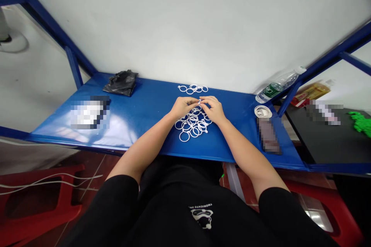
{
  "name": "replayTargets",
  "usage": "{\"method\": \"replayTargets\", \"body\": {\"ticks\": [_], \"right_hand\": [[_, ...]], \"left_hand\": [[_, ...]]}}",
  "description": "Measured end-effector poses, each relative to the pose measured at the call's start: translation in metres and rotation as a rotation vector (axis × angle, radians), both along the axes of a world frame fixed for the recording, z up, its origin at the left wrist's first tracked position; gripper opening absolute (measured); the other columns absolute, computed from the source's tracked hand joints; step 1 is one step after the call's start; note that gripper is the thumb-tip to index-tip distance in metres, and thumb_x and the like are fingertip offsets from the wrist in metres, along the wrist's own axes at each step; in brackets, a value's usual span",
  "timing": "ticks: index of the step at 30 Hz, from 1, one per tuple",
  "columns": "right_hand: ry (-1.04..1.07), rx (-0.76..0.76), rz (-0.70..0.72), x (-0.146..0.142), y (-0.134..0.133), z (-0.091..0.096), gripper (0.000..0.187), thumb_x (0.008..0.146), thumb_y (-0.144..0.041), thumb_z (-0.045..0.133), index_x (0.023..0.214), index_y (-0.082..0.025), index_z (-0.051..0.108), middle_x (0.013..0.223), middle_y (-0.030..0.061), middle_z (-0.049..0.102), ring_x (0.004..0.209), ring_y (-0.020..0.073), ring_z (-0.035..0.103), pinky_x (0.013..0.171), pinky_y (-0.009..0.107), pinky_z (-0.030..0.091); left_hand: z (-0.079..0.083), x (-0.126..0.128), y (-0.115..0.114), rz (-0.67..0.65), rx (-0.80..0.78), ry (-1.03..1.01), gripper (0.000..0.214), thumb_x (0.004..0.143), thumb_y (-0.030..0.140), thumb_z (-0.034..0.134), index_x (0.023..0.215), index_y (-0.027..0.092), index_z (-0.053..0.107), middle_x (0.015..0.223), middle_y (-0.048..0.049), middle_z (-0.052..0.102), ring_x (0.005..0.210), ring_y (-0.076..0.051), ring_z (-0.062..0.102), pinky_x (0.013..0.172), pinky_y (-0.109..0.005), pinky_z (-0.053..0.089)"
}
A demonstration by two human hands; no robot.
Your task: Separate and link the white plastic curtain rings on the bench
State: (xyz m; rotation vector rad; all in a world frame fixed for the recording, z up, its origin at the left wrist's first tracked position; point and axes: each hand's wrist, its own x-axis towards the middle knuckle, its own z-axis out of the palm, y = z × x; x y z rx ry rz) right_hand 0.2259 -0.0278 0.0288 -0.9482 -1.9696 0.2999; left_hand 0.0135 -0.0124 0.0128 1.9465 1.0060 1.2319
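My left hand (pixel 183 106) and my right hand (pixel 213 109) meet over the middle of a blue table (pixel 145 112). Both pinch one small white plastic ring (pixel 199 101) between their fingertips. Directly under the hands lies a pile of several white rings (pixel 193 125), loosely overlapping. A short row of several more white rings (pixel 193 88) lies farther back, near the white wall.
A crumpled black bag (pixel 121 82) sits at the back left and a blurred-out item (pixel 89 114) at the left. To the right are a coiled white cable (pixel 262 111), a blurred dark object (pixel 269 136) and a lying water bottle (pixel 278 85). Red stools (pixel 37 200) stand below.
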Motion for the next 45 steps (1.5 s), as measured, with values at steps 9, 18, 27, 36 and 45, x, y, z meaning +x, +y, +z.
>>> {"method": "replayTargets", "body": {"ticks": [9, 18, 27, 36, 45], "right_hand": [[-0.068, 0.041, 0.025, -0.001, 0.000, -0.001, 0.017, 0.103, -0.031, 0.061, 0.101, -0.027, 0.077, 0.125, 0.0073, 0.079, 0.118, 0.0279, 0.070, 0.106, 0.053, 0.055], [0.004, -0.053, 0.000, -0.006, 0.002, 0.002, 0.017, 0.102, -0.036, 0.061, 0.097, -0.027, 0.076, 0.115, 0.0065, 0.080, 0.114, 0.0274, 0.070, 0.107, 0.050, 0.054], [-0.164, -0.190, -0.215, 0.022, 0.072, -0.002, 0.037, 0.096, -0.031, 0.065, 0.131, -0.022, 0.071, 0.135, 0.0118, 0.074, 0.126, 0.0307, 0.066, 0.114, 0.052, 0.050], [-0.387, -0.229, -0.357, 0.023, 0.100, -0.032, 0.025, 0.095, -0.030, 0.070, 0.117, -0.023, 0.078, 0.134, 0.0129, 0.074, 0.125, 0.0328, 0.065, 0.112, 0.056, 0.050], [-0.186, -0.269, -0.151, 0.034, 0.070, -0.030, 0.014, 0.093, -0.032, 0.067, 0.092, -0.024, 0.078, 0.113, 0.0073, 0.081, 0.113, 0.0280, 0.072, 0.108, 0.050, 0.052]], "left_hand": [[0.004, -0.002, 0.004, -0.062, 0.110, -0.052, 0.021, 0.092, 0.043, 0.080, 0.090, 0.022, 0.083, 0.101, -0.0075, 0.081, 0.090, -0.019, 0.076, 0.081, -0.032, 0.062], [0.005, -0.001, 0.005, -0.037, 0.187, 0.010, 0.020, 0.097, 0.038, 0.074, 0.088, 0.021, 0.077, 0.097, -0.0061, 0.080, 0.093, -0.019, 0.075, 0.090, -0.037, 0.061], [0.005, -0.011, 0.007, -0.140, 0.176, 0.214, 0.009, 0.098, 0.024, 0.067, 0.100, 0.021, 0.075, 0.125, -0.0095, 0.078, 0.119, -0.023, 0.074, 0.107, -0.044, 0.057], [0.002, -0.005, 0.004, -0.176, 0.102, 0.259, 0.022, 0.098, 0.040, 0.070, 0.107, 0.021, 0.079, 0.127, -0.0104, 0.078, 0.123, -0.027, 0.073, 0.111, -0.047, 0.054], [0.002, -0.010, 0.004, -0.086, 0.062, 0.285, 0.022, 0.101, 0.039, 0.066, 0.109, 0.022, 0.079, 0.119, -0.0066, 0.080, 0.113, -0.024, 0.074, 0.104, -0.040, 0.056]]}}
